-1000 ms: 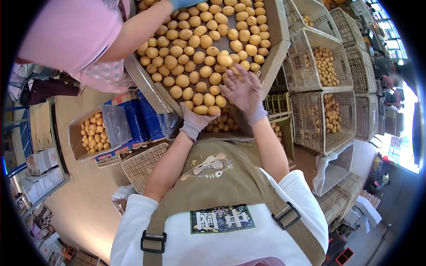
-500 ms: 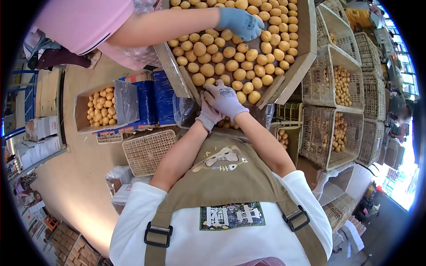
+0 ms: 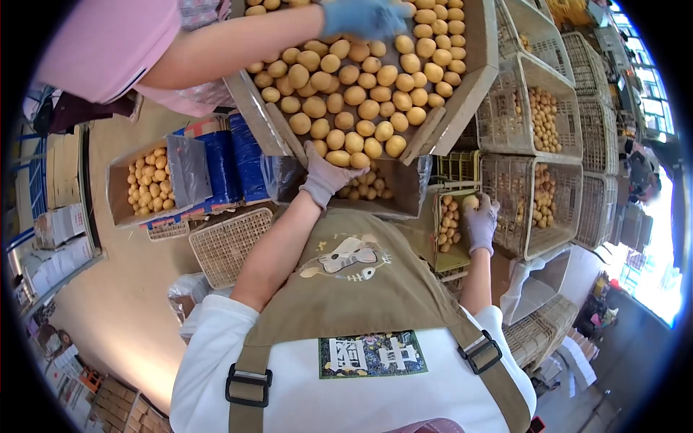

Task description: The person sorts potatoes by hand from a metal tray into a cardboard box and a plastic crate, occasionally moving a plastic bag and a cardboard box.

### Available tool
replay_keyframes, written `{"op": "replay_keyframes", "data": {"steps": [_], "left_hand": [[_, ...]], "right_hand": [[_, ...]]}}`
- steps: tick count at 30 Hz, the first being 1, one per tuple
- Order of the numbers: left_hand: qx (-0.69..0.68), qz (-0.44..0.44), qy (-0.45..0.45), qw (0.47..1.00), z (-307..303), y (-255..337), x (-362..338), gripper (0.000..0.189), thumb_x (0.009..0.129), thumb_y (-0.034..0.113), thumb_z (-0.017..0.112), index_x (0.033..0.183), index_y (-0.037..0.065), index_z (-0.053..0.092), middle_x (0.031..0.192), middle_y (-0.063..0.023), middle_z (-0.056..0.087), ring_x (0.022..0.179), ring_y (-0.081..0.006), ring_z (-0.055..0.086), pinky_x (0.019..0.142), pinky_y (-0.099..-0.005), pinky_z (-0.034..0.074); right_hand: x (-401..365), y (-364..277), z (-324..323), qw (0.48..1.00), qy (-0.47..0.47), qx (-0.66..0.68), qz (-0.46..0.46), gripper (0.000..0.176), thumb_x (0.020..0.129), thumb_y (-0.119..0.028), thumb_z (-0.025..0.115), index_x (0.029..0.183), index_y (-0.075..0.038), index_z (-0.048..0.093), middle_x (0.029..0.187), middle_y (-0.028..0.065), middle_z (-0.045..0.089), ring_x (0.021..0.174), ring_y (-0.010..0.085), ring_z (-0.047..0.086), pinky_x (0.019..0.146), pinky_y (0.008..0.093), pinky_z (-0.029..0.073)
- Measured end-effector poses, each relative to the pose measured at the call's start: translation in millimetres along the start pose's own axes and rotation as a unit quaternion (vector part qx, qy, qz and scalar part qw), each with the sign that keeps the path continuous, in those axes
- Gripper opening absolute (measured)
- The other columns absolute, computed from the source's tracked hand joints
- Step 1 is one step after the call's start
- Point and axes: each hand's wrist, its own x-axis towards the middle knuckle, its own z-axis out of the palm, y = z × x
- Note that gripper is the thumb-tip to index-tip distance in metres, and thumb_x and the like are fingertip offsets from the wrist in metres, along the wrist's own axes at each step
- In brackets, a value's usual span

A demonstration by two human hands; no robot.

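The produce (image 3: 368,109) is golden-tan, the apron (image 3: 390,299) olive.

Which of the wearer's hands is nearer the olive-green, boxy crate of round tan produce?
Right. The right hand is at the right side of the crate, holding one round piece; the left hand is farther left, at the near end of the grey, angular tray.

**Left hand (image 3: 330,177) at tray (image 3: 473,86), right hand (image 3: 481,222) at crate (image 3: 455,259)**

The gloved left hand, thumb and fingers spread, sits at the tray's narrow mouth beside round yellow produce (image 3: 368,109). Just below, more lies in a lined box (image 3: 408,189). The gloved right hand grips one round piece (image 3: 471,201) at the crate, which holds others. A co-worker's blurred, blue-gloved hand (image 3: 364,18) is over the tray. Lattice crates (image 3: 498,124) stand to the right.
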Motion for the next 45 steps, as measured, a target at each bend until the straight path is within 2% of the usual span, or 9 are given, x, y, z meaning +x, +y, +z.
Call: {"op": "replay_keyframes", "data": {"steps": [7, 15, 21, 23, 26, 34, 39, 42, 45], "left_hand": [[0.034, -0.003, -0.025, 0.999, -5, 0, -2, 0.106, 0.082, 0.086, 0.035, 0.156, 0.012, 0.018, 0.160, -0.0214, 0.019, 0.143, -0.0540, 0.020, 0.111, -0.0730, 0.023], [0.064, 0.028, -0.014, 0.997, -4, -4, -7, 0.089, 0.089, 0.074, 0.035, 0.153, 0.013, 0.027, 0.158, -0.0191, 0.028, 0.142, -0.0495, 0.028, 0.108, -0.0730, 0.029], [0.048, 0.041, -0.010, 0.998, -3, -5, -9, 0.086, 0.091, 0.075, 0.032, 0.154, 0.017, 0.026, 0.159, -0.0144, 0.026, 0.145, -0.0442, 0.027, 0.108, -0.0726, 0.030], [0.038, 0.033, -0.002, 0.999, 6, -6, -13, 0.089, 0.090, 0.079, 0.029, 0.155, 0.017, 0.026, 0.161, -0.0142, 0.023, 0.145, -0.0438, 0.027, 0.107, -0.0735, 0.030], [0.107, 0.079, -0.038, 0.990, 2, -8, -9, 0.091, 0.089, 0.080, 0.027, 0.155, 0.018, 0.025, 0.161, -0.0143, 0.023, 0.145, -0.0451, 0.027, 0.106, -0.0749, 0.029], [0.028, 0.013, 0.003, 1.000, 10, -6, -8, 0.095, 0.086, 0.083, 0.028, 0.154, 0.017, 0.026, 0.159, -0.0156, 0.025, 0.144, -0.0452, 0.026, 0.109, -0.0728, 0.025], [0.092, 0.054, -0.069, 0.992, 7, -5, -6, 0.092, 0.088, 0.080, 0.028, 0.153, 0.016, 0.026, 0.159, -0.0172, 0.025, 0.144, -0.0463, 0.027, 0.108, -0.0741, 0.027], [0.050, 0.036, 0.014, 0.998, 13, -5, -11, 0.090, 0.088, 0.079, 0.028, 0.153, 0.017, 0.028, 0.159, -0.0155, 0.027, 0.144, -0.0451, 0.028, 0.106, -0.0737, 0.029], [0.059, 0.033, -0.011, 0.998, 8, -7, -13, 0.090, 0.088, 0.079, 0.027, 0.153, 0.017, 0.029, 0.159, -0.0136, 0.027, 0.144, -0.0447, 0.028, 0.105, -0.0734, 0.030]], "right_hand": [[23, -175, 13, 0.903, 0.135, 0.132, -0.386, 0.016, 0.084, -0.016, 0.066, 0.100, -0.014, 0.069, 0.080, 0.0079, 0.066, 0.076, 0.0295, 0.066, 0.068, 0.0433, 0.051], [82, -259, 51, 0.925, -0.183, -0.143, -0.302, 0.038, 0.090, -0.035, 0.060, 0.112, -0.004, 0.066, 0.104, 0.0182, 0.072, 0.097, 0.0351, 0.070, 0.085, 0.0444, 0.055], [48, -216, 5, 0.919, -0.078, 0.115, -0.369, 0.035, 0.084, -0.038, 0.068, 0.104, -0.009, 0.066, 0.085, 0.0101, 0.072, 0.082, 0.0311, 0.070, 0.076, 0.0398, 0.053], [78, -170, -1, 0.839, 0.149, 0.170, -0.495, 0.021, 0.082, -0.018, 0.075, 0.100, -0.009, 0.069, 0.075, 0.0071, 0.069, 0.065, 0.0238, 0.068, 0.057, 0.0350, 0.052], [133, -109, -32, 0.938, 0.133, 0.281, -0.152, 0.013, 0.089, -0.007, 0.067, 0.102, -0.003, 0.069, 0.087, 0.0098, 0.073, 0.077, 0.0145, 0.069, 0.070, 0.0286, 0.056], [31, -174, 28, 0.861, 0.071, -0.031, -0.502, 0.032, 0.081, -0.028, 0.069, 0.111, -0.019, 0.062, 0.096, 0.0043, 0.067, 0.093, 0.0282, 0.064, 0.106, 0.0591, 0.034], [42, -194, 41, 0.885, -0.027, -0.059, -0.462, 0.034, 0.080, -0.026, 0.069, 0.113, -0.020, 0.064, 0.094, 0.0045, 0.065, 0.094, 0.0287, 0.065, 0.105, 0.0569, 0.035], [59, -174, -13, 0.824, 0.114, 0.105, -0.545, 0.036, 0.074, -0.016, 0.069, 0.109, -0.017, 0.066, 0.091, 0.0058, 0.066, 0.086, 0.0279, 0.064, 0.089, 0.0461, 0.048], [97, -139, -44, 0.908, 0.266, 0.033, -0.321, 0.030, 0.071, -0.007, 0.069, 0.101, -0.016, 0.070, 0.095, 0.0063, 0.069, 0.087, 0.0286, 0.064, 0.082, 0.0429, 0.051]]}}
